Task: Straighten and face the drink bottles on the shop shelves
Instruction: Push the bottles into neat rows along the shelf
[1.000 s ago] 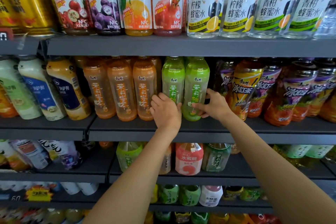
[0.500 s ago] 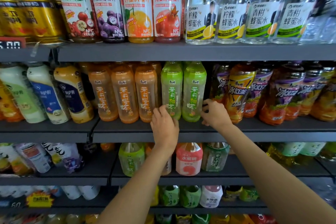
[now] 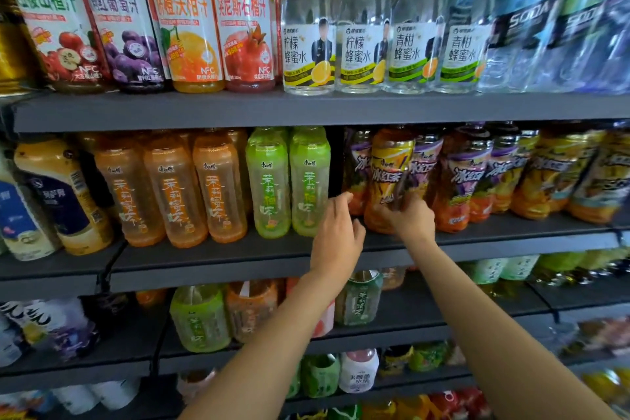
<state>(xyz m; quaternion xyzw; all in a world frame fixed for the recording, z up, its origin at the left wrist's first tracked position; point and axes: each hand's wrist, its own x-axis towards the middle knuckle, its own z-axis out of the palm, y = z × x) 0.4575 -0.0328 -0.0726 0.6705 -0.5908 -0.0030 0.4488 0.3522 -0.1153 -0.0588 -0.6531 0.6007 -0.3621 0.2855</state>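
Two green tea bottles (image 3: 288, 181) stand upright. My right hand (image 3: 410, 218) grips a yellow-labelled iced tea bottle (image 3: 388, 177); my left hand (image 3: 335, 232) hovers half-open, empty.

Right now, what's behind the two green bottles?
More green bottles peek out behind the two green bottles, their tops only. How far back the row goes is hidden.

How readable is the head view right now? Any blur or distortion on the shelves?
Head view: the juice labels and green bottles read sharp; the soda bottles top right smear with motion blur; both the left hand and right hand look slightly soft; wide-angle bowing tilts bottles at the edges.
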